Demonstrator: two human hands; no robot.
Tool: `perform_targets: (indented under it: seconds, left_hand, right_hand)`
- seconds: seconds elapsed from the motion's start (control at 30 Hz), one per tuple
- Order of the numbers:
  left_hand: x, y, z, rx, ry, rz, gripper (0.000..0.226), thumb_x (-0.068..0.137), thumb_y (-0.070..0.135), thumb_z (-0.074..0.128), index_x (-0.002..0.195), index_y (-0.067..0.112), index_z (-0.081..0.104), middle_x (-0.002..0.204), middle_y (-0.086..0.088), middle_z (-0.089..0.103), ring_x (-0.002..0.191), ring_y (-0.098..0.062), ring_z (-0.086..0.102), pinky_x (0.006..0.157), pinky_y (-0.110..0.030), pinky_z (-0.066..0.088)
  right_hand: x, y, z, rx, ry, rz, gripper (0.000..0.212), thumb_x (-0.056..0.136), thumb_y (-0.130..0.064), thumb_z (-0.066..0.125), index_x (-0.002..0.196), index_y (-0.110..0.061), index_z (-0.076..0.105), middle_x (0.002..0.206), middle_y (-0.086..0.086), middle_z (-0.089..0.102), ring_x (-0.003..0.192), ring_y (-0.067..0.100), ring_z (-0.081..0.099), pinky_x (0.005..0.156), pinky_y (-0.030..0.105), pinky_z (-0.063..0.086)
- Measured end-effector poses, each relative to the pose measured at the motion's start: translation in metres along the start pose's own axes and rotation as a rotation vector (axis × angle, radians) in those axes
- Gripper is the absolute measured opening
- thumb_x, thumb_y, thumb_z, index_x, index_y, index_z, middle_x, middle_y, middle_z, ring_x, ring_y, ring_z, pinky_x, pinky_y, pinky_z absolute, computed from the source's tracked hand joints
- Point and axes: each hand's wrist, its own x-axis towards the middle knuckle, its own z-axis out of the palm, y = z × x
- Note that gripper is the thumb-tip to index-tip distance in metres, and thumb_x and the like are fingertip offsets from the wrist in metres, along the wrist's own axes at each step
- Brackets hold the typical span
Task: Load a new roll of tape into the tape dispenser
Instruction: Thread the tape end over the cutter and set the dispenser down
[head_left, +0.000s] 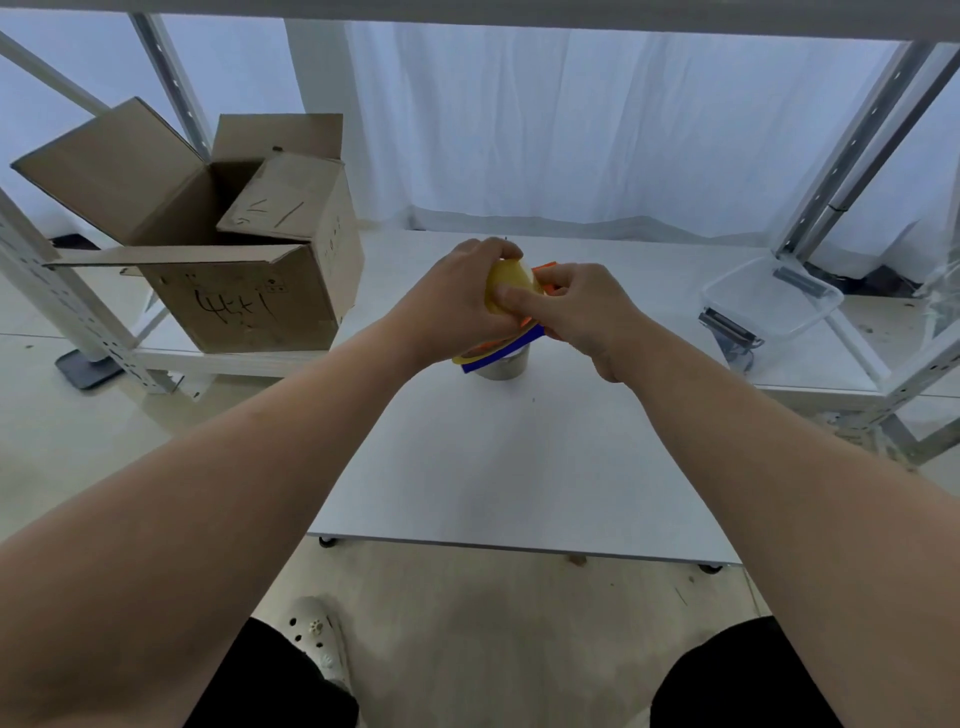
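obs, head view: both your hands are up over the far middle of the white table (519, 457). your left hand (457, 301) is curled round a yellow tape roll (511, 283), thumb on top, fingers closed on its near face. your right hand (587, 306) is closed too, thumb + forefinger pinched at an orange part of the tape dispenser (545, 275) just beside the roll; can't tell if it grips the dispenser body or a tape end, hands hide most of it. blue + orange edges (511, 345) show under your hands, prob more of the dispenser, not sure. a grey-white cylinder (501, 366) stands on the table right below; what it is unclear. progress, judged: roll is at the dispenser, seating on the hub looks underway, not confirmed done. left to do, likely: press roll home, thread the end to the cutter. off to the sides: open cardboard box (234, 291) at left, clear plastic tub (769, 301) at right, both well apart from your hands
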Motion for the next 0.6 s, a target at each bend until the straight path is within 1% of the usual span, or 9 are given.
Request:
perform_targets:
  seconds: [0.07, 0.17, 0.27, 0.33, 0.4, 0.5, 0.53, 0.6]
  left_hand:
    - [0.002, 0.001, 0.0, 0.042, -0.006, 0.003, 0.062, 0.078, 0.03, 0.067, 0.135, 0.02, 0.041, 0.131, -0.002, 0.05, 0.099, -0.008, 0.042, 0.079, -0.022, 0.035]
    - [0.001, -0.001, -0.003, 0.048, -0.006, 0.029, 0.062, 0.08, 0.033, 0.067, 0.135, 0.019, 0.043, 0.13, -0.002, 0.052, 0.1, -0.007, 0.041, 0.081, -0.022, 0.035]
    - [-0.002, -0.004, -0.004, 0.017, 0.004, 0.038, 0.062, 0.078, 0.037, 0.07, 0.132, 0.017, 0.047, 0.129, 0.0, 0.055, 0.099, -0.006, 0.043, 0.079, -0.021, 0.037]
    - [-0.003, -0.004, -0.004, 0.006, 0.02, 0.03, 0.062, 0.078, 0.039, 0.07, 0.131, 0.018, 0.048, 0.128, 0.0, 0.056, 0.099, -0.007, 0.045, 0.078, -0.021, 0.039]
    - [-0.003, -0.004, -0.005, 0.012, 0.03, 0.025, 0.062, 0.077, 0.04, 0.07, 0.131, 0.018, 0.048, 0.128, 0.0, 0.057, 0.098, -0.008, 0.046, 0.077, -0.021, 0.04]
    - [-0.002, -0.001, -0.004, 0.044, 0.012, 0.03, 0.062, 0.076, 0.039, 0.071, 0.131, 0.017, 0.049, 0.129, 0.0, 0.057, 0.098, -0.007, 0.046, 0.078, -0.021, 0.04]
    - [-0.003, 0.0, -0.003, 0.053, 0.0, 0.03, 0.062, 0.076, 0.038, 0.071, 0.13, 0.017, 0.05, 0.128, -0.001, 0.058, 0.098, -0.007, 0.046, 0.078, -0.022, 0.04]
    - [-0.004, 0.0, -0.003, 0.056, -0.029, 0.029, 0.06, 0.075, 0.037, 0.072, 0.128, 0.016, 0.052, 0.124, -0.001, 0.06, 0.098, -0.01, 0.05, 0.078, -0.024, 0.043]
  right_hand:
    - [0.0, 0.0, -0.001, -0.01, -0.022, -0.017, 0.029, 0.08, -0.04, 0.069, 0.092, -0.014, 0.064, 0.083, -0.006, 0.065, 0.078, 0.011, 0.063, 0.072, 0.022, 0.05]
    - [-0.002, -0.001, -0.011, 0.002, -0.079, 0.014, 0.036, 0.083, -0.038, 0.067, 0.103, -0.01, 0.069, 0.092, 0.002, 0.071, 0.085, 0.014, 0.067, 0.079, 0.025, 0.054]
    - [-0.004, 0.0, -0.021, 0.035, -0.127, 0.016, 0.034, 0.086, -0.034, 0.064, 0.108, -0.009, 0.069, 0.095, 0.004, 0.073, 0.086, 0.012, 0.069, 0.073, 0.019, 0.056]
    - [-0.005, -0.001, -0.022, 0.042, -0.13, 0.021, 0.035, 0.087, -0.034, 0.063, 0.11, -0.008, 0.068, 0.095, 0.004, 0.073, 0.088, 0.012, 0.069, 0.071, 0.018, 0.056]
    - [-0.003, -0.004, -0.021, 0.013, -0.102, 0.02, 0.032, 0.087, -0.031, 0.064, 0.106, -0.006, 0.07, 0.094, 0.007, 0.073, 0.089, 0.017, 0.07, 0.075, 0.024, 0.058]
    - [0.001, -0.009, -0.017, -0.123, -0.084, -0.019, 0.026, 0.08, -0.024, 0.064, 0.091, -0.001, 0.072, 0.09, 0.015, 0.072, 0.085, 0.024, 0.071, 0.078, 0.038, 0.06]
    - [0.001, -0.01, -0.015, -0.155, -0.094, -0.024, 0.026, 0.078, -0.023, 0.063, 0.089, -0.001, 0.072, 0.089, 0.015, 0.072, 0.084, 0.025, 0.071, 0.078, 0.04, 0.06]
    - [0.002, -0.008, -0.014, -0.186, -0.112, -0.026, 0.026, 0.077, -0.023, 0.062, 0.087, -0.002, 0.072, 0.087, 0.014, 0.071, 0.082, 0.024, 0.07, 0.075, 0.038, 0.061]
